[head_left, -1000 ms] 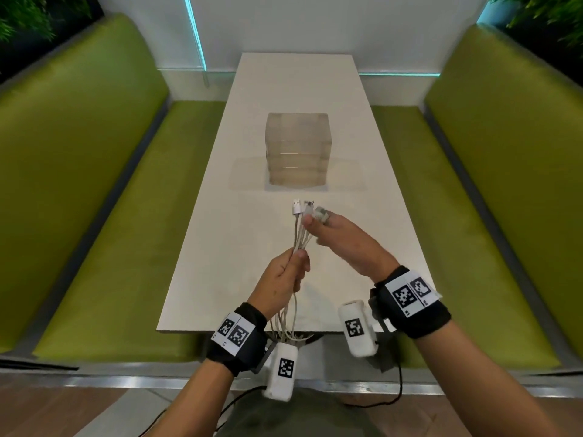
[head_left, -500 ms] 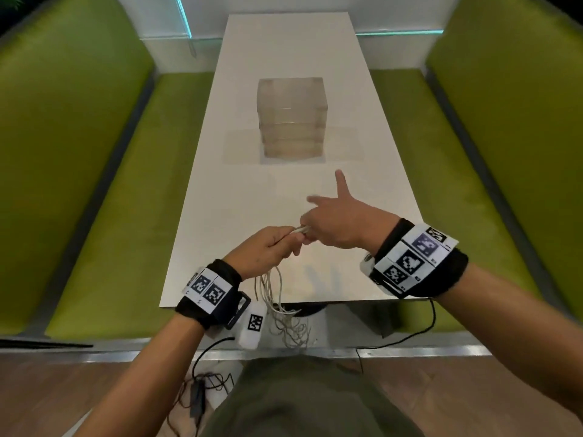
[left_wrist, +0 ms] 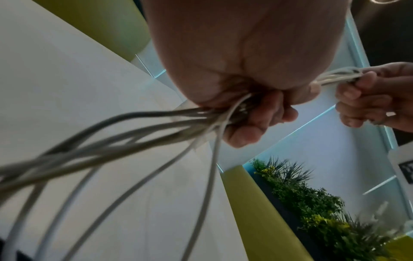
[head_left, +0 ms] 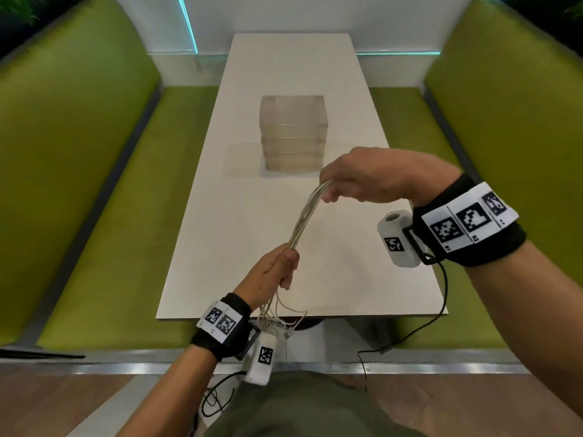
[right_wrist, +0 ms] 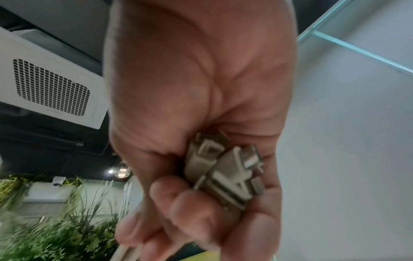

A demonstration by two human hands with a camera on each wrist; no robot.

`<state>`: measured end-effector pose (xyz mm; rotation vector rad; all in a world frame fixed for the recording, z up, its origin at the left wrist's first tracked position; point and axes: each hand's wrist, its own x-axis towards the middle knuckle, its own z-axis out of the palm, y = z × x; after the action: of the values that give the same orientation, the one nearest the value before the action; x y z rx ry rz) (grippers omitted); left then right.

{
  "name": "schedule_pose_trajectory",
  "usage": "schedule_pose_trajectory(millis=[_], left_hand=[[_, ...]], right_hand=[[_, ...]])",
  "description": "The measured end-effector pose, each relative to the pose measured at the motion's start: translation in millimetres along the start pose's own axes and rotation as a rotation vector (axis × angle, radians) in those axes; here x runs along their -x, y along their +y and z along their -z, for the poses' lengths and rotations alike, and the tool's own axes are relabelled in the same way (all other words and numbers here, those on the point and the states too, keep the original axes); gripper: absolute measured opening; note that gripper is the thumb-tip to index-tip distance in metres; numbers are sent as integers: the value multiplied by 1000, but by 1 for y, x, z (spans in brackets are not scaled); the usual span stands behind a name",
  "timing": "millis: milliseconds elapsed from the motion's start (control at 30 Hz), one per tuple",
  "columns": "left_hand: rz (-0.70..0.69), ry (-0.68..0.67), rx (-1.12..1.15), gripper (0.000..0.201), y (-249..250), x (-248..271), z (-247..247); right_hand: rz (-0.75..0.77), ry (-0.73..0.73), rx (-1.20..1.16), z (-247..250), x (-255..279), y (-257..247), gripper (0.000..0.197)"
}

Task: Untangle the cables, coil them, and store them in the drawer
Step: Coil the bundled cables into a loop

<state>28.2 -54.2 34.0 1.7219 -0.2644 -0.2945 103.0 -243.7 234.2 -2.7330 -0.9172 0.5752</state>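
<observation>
- Loose cable ends (head_left: 285,313): thin white strands, several, fanned and looped below the left fist, hanging past the near table edge; in the left wrist view they spread out blurred from under the curled fingers.
- Left hand (head_left: 271,275): fingers (left_wrist: 248,130) curled tight and pressed together round the bundle, thumb on top, strands leaving the fist on both sides.
- Cables (head_left: 304,216): a bunch of pale white to grey-white cords, gathered side by side, running in a shallow arc up from the left fist to the right one, held in the air above the table (head_left: 239,234).
- Right hand (head_left: 369,178): fingers (right_wrist: 176,197) folded over the bundle's far end, thumb closed against them.
- Plugs (right_wrist: 225,174): white housings with metal tips, clustered in the right palm just behind the fingertips; exact number cannot be told.
- Drawer unit (head_left: 293,134): translucent, stacked fronts, all pushed in, on the table beyond both hands, well apart from them.
- Benches (head_left: 94,184): green, either side of the table.
</observation>
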Motion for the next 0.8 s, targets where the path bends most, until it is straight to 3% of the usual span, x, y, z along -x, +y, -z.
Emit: schedule_pose_trajectory(millis=[233,333,400,500,667,800], left_hand=[[-41,-2,-50,50,24,-14,6],[-125,-89,3,60,49,-22,10],[-124,-150,100,57,59,-24,15],[-105,-94,181,48,66,-26,14],[-111,62,29,20,66,-36,-13],[-117,72,22,17,57,-36,-18]], right_hand=[[-45,-8,1,-21,-12,-4,22],[-49,-59,56,-32,-15,-4,19],[-63,-96,52,-36,-14,-3,18],[-76,-116,57,-33,-10,-3,20],[-51,-5,22,-7,-2,-4,22],[-64,72,-29,13,9,3,24]])
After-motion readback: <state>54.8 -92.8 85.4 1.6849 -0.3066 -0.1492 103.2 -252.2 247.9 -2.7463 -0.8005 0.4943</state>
